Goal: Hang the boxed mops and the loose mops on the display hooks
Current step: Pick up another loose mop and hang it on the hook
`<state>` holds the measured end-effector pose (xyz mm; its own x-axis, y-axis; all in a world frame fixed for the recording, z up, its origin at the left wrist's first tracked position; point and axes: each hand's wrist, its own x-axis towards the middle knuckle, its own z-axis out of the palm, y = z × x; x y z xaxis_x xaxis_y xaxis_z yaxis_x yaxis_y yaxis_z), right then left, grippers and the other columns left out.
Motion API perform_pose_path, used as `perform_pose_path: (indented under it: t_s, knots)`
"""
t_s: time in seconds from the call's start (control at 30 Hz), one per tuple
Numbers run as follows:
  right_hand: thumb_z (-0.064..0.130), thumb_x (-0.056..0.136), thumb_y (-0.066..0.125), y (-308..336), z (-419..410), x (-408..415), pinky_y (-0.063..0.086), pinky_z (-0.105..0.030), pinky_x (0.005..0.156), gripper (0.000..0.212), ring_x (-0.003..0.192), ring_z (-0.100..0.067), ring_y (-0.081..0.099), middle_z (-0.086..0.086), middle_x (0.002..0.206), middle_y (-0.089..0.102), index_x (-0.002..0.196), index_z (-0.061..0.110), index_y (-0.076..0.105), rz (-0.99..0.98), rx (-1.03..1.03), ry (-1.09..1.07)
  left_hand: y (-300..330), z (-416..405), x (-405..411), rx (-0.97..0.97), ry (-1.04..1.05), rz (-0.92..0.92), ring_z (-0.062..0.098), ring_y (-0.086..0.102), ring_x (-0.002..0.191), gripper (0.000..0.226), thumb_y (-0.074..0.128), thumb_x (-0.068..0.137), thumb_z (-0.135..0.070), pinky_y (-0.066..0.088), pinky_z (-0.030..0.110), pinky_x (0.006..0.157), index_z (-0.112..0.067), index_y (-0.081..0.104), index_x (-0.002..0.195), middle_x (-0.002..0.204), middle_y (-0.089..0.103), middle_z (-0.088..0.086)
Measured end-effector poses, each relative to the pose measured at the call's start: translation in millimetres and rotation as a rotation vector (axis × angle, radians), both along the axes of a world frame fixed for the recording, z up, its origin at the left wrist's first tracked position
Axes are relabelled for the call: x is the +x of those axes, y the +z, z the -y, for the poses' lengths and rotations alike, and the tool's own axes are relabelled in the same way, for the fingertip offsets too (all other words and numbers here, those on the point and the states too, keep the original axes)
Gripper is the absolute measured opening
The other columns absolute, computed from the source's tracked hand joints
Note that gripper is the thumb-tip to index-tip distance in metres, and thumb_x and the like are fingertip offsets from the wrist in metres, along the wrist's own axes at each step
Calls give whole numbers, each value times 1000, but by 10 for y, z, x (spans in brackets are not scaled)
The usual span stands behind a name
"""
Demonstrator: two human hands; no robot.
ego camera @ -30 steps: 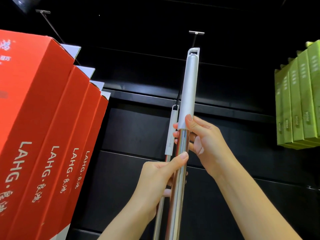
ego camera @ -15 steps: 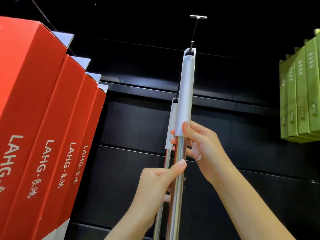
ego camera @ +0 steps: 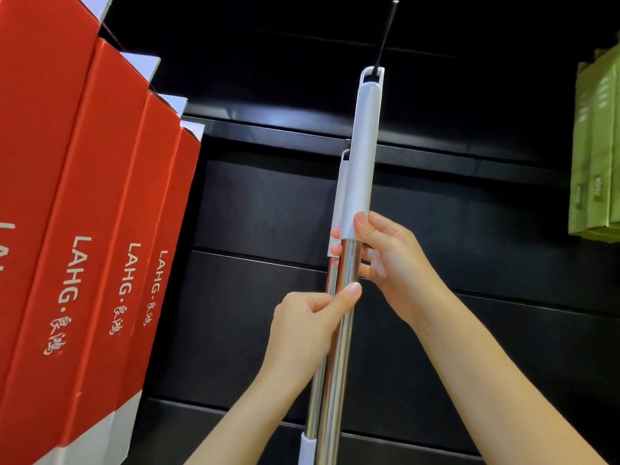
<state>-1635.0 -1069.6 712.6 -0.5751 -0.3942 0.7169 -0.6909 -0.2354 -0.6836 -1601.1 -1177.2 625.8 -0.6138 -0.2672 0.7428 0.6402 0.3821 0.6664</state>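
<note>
Both hands, left hand (ego camera: 303,325) below right hand (ego camera: 385,253), grip the loose mop (ego camera: 364,156); steady its loop above along the display hook (ego camera: 385,35); release gently.

A shop: rows of identical red boxes (ego camera: 84,229) printed "LAHG" hang at left, matching green boxes (ego camera: 597,146) at right, on a black slatted display wall (ego camera: 268,203) with a hook (ego camera: 385,35).

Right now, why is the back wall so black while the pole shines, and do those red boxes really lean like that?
Head view: light falls from above, so the dark slatted wall panel only catches one pale glare patch, while the polished steel mop pole mirrors bright streaks. The tall red cardboard boxes fan outward from wide-angle distortion; the green boxes at the edge look soft.
</note>
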Motion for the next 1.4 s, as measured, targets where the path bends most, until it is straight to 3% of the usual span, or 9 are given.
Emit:
perform_pose_path:
  t_s: [0.13, 0.23, 0.33, 0.53, 0.73, 0.87, 1.13, 1.27, 1.4]
  knots:
    - [33, 95, 48, -18, 91, -165, 59, -32, 77, 35, 83, -16, 69, -6, 103, 69, 122, 11, 56, 34, 10, -11, -25, 94, -194, 12, 3, 43, 30, 53, 55, 69, 57, 70, -71, 57, 53, 72, -4, 53, 57, 56, 48, 12]
    - [33, 95, 48, -21, 159, -277, 59, -31, 77, 36, 83, -15, 69, -6, 104, 68, 124, 13, 54, 48, 10, -34, -38, 157, -334, 30, -19, 68, 43, 64, 72, 85, 55, 63, -77, 57, 53, 77, 8, 58, 72, 74, 61, 29]
    - [33, 95, 49, -20, 229, -389, 59, -27, 72, 36, 83, -16, 70, -4, 103, 68, 124, 14, 54, 59, 11, -77, -44, 215, -475, 39, -19, 109, 39, 67, 81, 92, 53, 60, -82, 58, 51, 79, 5, 66, 86, 85, 67, 26]
    - [31, 95, 49, -8, 309, -607, 58, -33, 79, 36, 87, -18, 68, -7, 107, 67, 126, 12, 53, 92, 22, -90, -37, 313, -771, 61, -8, 165, 34, 70, 79, 82, 55, 62, -77, 59, 48, 75, -1, 70, 87, 85, 70, 21]
    - [31, 95, 49, -23, 378, -796, 58, -32, 77, 36, 87, -19, 68, -10, 109, 66, 126, 11, 53, 119, 19, -111, -20, 353, -970, 87, 12, 208, 30, 71, 81, 60, 59, 77, -62, 60, 44, 76, -4, 72, 85, 86, 71, 18]
    - [31, 95, 49, -20, 414, -889, 57, -29, 73, 35, 88, -19, 67, -10, 111, 65, 125, 12, 53, 137, 25, -142, -30, 350, -1067, 105, 25, 216, 30, 71, 82, 60, 58, 78, -62, 60, 45, 76, -4, 72, 85, 87, 71, 18]
    - [29, 95, 51, -38, 475, -1055, 57, -35, 81, 36, 96, -24, 67, -12, 114, 65, 125, 11, 53, 121, 28, -206, -36, 386, -1231, 132, 10, 254, 33, 68, 92, 63, 57, 80, -60, 58, 44, 82, 0, 70, 95, 96, 70, 20]
    - [28, 93, 56, -47, 518, -1121, 57, -36, 82, 37, 96, -23, 68, -10, 114, 63, 125, 11, 54, 97, 29, -260, -29, 409, -1274, 156, -11, 276, 27, 68, 92, 52, 58, 83, -55, 56, 38, 84, -6, 72, 93, 98, 71, 15]
    - [28, 91, 59, -38, 556, -1185, 55, -36, 81, 36, 98, -23, 66, -8, 115, 63, 124, 14, 54, 95, 30, -322, -78, 432, -1292, 133, -86, 276, 12, 65, 91, 22, 60, 87, -43, 52, 33, 88, -24, 70, 82, 93, 71, -1]
